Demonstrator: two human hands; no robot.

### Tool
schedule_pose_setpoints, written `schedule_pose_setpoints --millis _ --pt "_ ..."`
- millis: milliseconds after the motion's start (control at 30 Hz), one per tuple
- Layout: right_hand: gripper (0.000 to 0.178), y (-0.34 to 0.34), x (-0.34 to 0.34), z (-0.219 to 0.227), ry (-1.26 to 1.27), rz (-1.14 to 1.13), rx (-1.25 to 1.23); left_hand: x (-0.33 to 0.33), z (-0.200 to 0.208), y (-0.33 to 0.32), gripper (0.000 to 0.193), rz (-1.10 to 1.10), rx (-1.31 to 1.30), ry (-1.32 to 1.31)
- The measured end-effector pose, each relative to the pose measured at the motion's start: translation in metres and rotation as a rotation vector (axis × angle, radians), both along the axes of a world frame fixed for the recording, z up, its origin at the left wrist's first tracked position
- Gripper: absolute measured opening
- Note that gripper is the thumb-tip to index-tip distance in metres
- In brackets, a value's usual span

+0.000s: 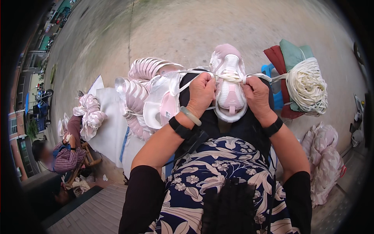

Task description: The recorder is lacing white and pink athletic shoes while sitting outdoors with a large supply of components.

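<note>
A pink and white sneaker upper rests between my knees, its toe pointing away from me and its heel tab toward me. A white shoelace crosses its front, with the ends stretched out to both sides. Left of the upper, my left hand is closed in a pinch on the lace, and a loose length trails off it leftward. On the opposite side my right hand also pinches the lace, drawing it out sideways. Both fists sit at about the same height beside the tongue.
Stacked pink and white uppers lie at my left on white sheeting. At right, a hank of white laces rests on red and green cloth over a blue stool. A pink wrapped bundle stands nearer. Another person sits far left.
</note>
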State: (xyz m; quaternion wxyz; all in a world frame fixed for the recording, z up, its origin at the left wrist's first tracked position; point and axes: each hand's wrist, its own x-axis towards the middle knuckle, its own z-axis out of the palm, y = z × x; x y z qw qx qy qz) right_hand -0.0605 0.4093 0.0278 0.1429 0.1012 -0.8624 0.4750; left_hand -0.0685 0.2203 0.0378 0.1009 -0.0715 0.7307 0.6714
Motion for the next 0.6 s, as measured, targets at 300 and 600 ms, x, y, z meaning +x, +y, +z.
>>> schedule_pose_setpoints --millis 300,600 --pt "0.011 0.011 -0.004 -0.003 -0.095 -0.002 -0.031 -0.014 -0.027 -0.003 0.019 -0.067 -0.41 0.257" --pt "0.013 0.007 0.008 -0.003 -0.127 -0.054 -0.021 0.001 0.007 0.01 0.013 -0.234 -0.677 0.519"
